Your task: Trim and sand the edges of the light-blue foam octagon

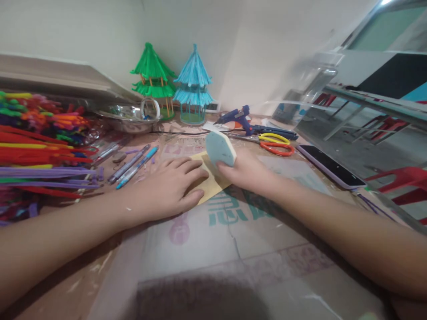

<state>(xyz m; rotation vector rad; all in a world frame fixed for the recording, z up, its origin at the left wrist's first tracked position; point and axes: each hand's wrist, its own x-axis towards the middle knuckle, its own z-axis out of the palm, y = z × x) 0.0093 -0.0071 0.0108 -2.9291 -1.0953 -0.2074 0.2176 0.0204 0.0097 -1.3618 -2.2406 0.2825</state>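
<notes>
My left hand (173,186) lies flat with its fingers spread, the fingertips resting on a sheet of yellow paper (213,190) on the table. My right hand (245,169) grips a light blue foam piece (218,149) with angled corners and a pale edge. It stands tilted on its edge above the paper, the thumb on its blue face and the other fingers hidden behind it. Under the paper spreads a printed plastic sheet (213,253).
Bundles of coloured pipe cleaners (43,151) and two pens (137,166) lie left. Behind stand a metal bowl (125,118), a green pagoda model (153,80) and a blue one (194,84). A glue gun (235,118), scissors (276,144) and a phone (330,166) are right.
</notes>
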